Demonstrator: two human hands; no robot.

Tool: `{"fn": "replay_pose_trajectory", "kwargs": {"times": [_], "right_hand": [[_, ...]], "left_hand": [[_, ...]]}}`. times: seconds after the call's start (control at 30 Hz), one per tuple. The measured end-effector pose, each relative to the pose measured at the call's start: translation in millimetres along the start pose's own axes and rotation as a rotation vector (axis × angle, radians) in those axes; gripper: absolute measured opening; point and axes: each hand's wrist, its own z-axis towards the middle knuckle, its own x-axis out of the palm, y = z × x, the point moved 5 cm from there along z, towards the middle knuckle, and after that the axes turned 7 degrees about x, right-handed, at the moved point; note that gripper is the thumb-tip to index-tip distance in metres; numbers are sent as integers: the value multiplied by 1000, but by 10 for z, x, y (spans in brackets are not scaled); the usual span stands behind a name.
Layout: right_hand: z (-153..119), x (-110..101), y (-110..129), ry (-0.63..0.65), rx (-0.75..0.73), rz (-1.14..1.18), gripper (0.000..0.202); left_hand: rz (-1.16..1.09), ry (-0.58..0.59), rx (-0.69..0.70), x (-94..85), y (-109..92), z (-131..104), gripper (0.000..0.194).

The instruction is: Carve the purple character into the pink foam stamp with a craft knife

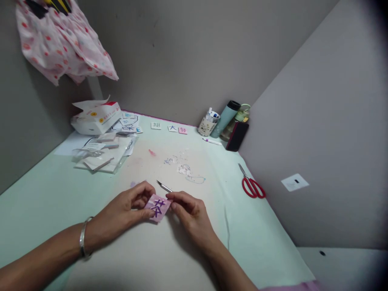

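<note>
A small pink square piece (157, 209), marked with a dark purple character, is held up above the middle of the desk. My left hand (133, 206) grips its left side, thumb on the front face and the fingers curled behind. At the right corner, my right hand (190, 216) pinches its edge between thumb and index finger. A craft knife (164, 186) with its blade pointing up and left shows just beyond my right fingertips. Its rear end is hidden behind them, and whether the hand touches it cannot be made out.
White shavings (184, 169) lie beyond the hands. Square tiles (156, 126) with characters line the back. Left are wrapped blocks (100, 155) and a white box (97, 117). Right are a pen cup (208, 124), a bottle (224, 119), a phone (237, 136) and red-handled scissors (252, 184).
</note>
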Motion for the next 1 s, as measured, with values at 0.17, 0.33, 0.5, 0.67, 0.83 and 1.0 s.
{"fn": "replay_pose_trajectory", "kwargs": {"times": [0.17,0.33,0.5,0.67,0.83,1.0], "right_hand": [[3,-3,12,-54,35,-51,12],[10,25,-64,-53,79,-63,12],[15,31,-109,-50,54,-137,11],[21,15,-135,-95,95,-103,13],[20,5,-127,-108,100,-91,13],[19,4,-136,-109,122,-122,13]], "left_hand": [[1,2,8,14,-20,-6,25],[18,16,21,42,-55,-13,24],[133,4,36,27,-75,-22,25],[318,-6,205,50,-122,-55,13],[493,11,406,147,-154,-120,8],[562,-7,552,216,-244,-158,11]]}}
